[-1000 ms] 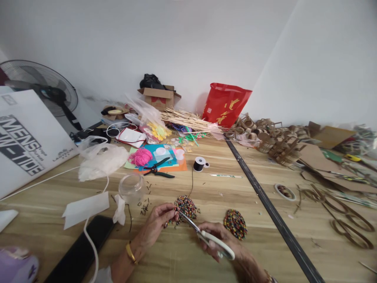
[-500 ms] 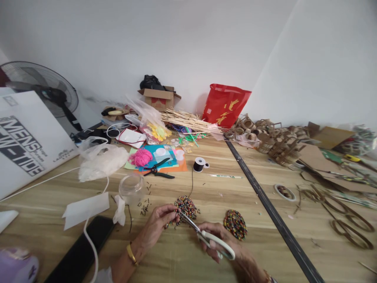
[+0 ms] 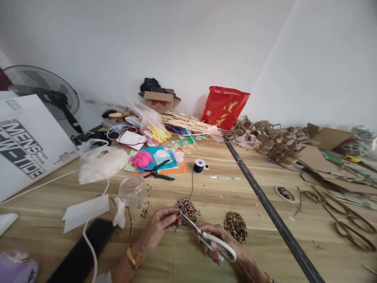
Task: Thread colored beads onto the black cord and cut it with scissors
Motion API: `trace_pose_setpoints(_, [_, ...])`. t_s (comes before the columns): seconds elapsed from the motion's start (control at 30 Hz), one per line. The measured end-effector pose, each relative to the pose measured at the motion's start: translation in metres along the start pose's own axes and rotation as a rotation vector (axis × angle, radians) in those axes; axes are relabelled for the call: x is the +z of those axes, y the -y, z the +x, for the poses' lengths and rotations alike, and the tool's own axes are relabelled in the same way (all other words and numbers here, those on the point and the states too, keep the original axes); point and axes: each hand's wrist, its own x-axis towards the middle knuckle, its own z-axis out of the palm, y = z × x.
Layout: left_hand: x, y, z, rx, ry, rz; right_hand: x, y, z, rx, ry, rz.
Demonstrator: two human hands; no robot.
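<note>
My right hand (image 3: 216,240) is wrapped around a pair of scissors with white handles (image 3: 219,244), its blades pointing up and left. The blade tips meet the fingertips of my left hand (image 3: 161,221), which is closed in a pinch on what looks like a thin dark cord; the fingers hide most of it. Just behind the blades lies a heap of small multicoloured beads (image 3: 187,206). Black cord (image 3: 192,184) runs from this heap back to a white-ended spool (image 3: 199,166). A coiled string of similar beads (image 3: 235,226) rests to the right of my right hand.
Left of my hands are a clear plastic jar (image 3: 131,190), short dark cord scraps (image 3: 145,210), white paper (image 3: 85,212) and a black flat object (image 3: 84,251). Black-handled pliers (image 3: 159,171) and pink yarn (image 3: 141,159) lie farther back. A dark strip (image 3: 265,200) crosses the table at right.
The view has shifted slightly. Both hands and the scissors keep nearly the same pose, the blade tips still at my left fingertips.
</note>
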Motion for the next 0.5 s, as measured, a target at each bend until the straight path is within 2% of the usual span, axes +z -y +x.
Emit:
trace_pose_setpoints(0.2, [-0.001,0.004,0.001,-0.080,0.008,-0.102,0.000,-0.004,-0.001,-0.003,-0.008,0.059])
trace_pose_setpoints(0.5, [0.000,0.003,0.000,-0.120,0.011,-0.154,-0.006,-0.016,0.000,0.023,-0.025,0.058])
